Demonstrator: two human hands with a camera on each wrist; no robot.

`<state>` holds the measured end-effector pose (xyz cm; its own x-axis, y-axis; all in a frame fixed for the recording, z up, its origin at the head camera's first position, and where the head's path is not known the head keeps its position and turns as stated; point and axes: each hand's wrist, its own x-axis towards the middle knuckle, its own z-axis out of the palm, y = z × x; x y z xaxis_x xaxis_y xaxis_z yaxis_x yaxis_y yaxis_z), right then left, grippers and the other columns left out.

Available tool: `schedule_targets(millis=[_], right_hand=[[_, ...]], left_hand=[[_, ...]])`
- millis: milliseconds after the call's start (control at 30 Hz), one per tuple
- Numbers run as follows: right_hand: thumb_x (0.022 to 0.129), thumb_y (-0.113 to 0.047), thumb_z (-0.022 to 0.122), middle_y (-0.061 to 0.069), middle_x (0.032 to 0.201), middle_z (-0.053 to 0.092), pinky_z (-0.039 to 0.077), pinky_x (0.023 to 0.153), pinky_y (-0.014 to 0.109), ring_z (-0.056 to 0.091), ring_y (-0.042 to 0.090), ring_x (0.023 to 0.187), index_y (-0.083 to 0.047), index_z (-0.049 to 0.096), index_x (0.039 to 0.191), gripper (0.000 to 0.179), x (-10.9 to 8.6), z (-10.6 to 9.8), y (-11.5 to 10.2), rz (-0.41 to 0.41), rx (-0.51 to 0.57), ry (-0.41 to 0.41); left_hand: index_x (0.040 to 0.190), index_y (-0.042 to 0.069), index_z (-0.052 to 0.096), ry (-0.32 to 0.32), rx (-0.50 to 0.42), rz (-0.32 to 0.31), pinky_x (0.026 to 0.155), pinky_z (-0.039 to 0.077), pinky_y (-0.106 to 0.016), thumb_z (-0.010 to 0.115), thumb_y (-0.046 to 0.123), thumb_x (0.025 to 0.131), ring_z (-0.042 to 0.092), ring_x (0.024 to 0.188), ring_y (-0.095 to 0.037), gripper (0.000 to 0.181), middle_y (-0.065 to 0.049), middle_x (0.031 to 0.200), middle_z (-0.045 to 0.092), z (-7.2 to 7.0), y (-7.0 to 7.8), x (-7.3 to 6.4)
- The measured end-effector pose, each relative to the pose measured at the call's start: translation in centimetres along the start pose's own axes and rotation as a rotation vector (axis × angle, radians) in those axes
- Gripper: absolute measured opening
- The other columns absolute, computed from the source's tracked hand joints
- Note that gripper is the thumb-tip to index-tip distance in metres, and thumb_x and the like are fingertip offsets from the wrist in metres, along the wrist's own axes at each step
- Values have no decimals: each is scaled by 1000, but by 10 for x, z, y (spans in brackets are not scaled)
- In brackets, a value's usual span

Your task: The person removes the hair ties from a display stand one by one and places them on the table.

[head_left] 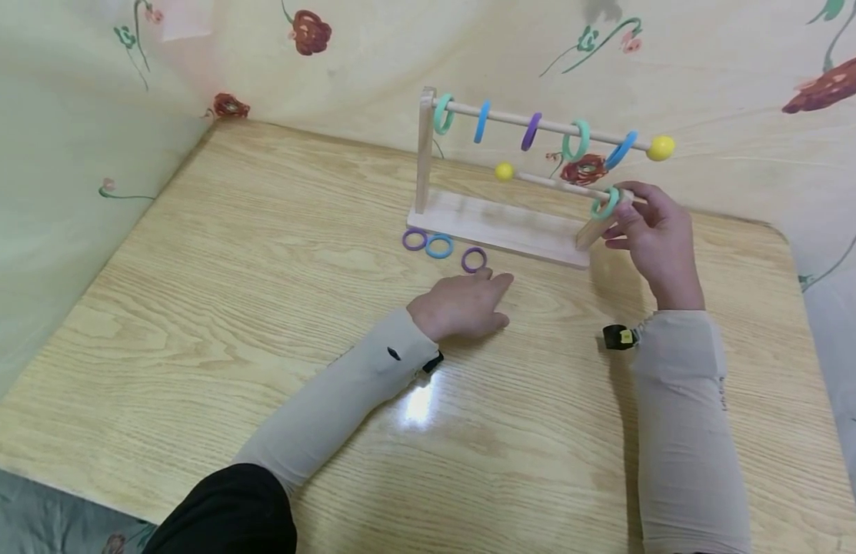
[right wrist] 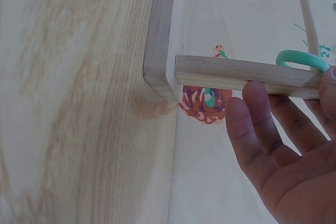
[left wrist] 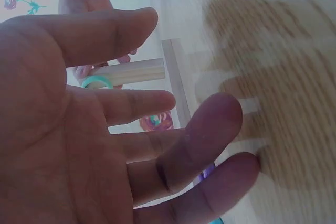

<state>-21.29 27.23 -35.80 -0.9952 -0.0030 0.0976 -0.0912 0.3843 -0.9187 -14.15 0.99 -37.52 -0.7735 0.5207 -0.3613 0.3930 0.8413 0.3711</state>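
My left hand (head_left: 462, 306) is low over the table, fingers and thumb spread, with fingertips right at the edge of a purple ring (head_left: 474, 260). In the left wrist view its palm (left wrist: 79, 145) holds nothing. My right hand (head_left: 659, 235) grips the top of the short post (head_left: 595, 229) of a wooden rack, thumb on the near side. A green ring (head_left: 605, 204) hangs at the post end of the lower rod (head_left: 559, 183), close beside the thumb. In the right wrist view the fingers (right wrist: 257, 108) lie against the post (right wrist: 236, 72).
Another purple ring (head_left: 414, 239) and a blue ring (head_left: 439, 246) lie before the rack's base (head_left: 504, 223). Several green, blue and purple rings hang along the upper rod (head_left: 504, 117). Yellow balls (head_left: 661, 148) cap the rods. Flowered cloth (head_left: 372, 69) hangs behind the table.
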Motion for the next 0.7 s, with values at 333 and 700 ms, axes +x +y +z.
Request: schedule_targets(millis=[333, 700], right_hand=[[101, -27, 55, -3, 103, 69, 60, 66, 21, 69, 11, 77, -18, 63, 135, 36, 1, -1, 1, 7, -7, -3], [101, -26, 55, -3, 105, 69, 60, 66, 20, 69, 11, 76, -15, 62, 136, 38, 1, -1, 0, 2, -6, -1]], left_hand=[[162, 15, 20, 0, -13, -49, 94, 52, -41, 54, 41, 104, 47, 137, -27, 72, -19, 161, 29, -3, -5, 2], [163, 15, 17, -27, -32, -64, 103, 47, -43, 52, 42, 105, 36, 144, -28, 73, -20, 163, 23, -7, -7, 1]])
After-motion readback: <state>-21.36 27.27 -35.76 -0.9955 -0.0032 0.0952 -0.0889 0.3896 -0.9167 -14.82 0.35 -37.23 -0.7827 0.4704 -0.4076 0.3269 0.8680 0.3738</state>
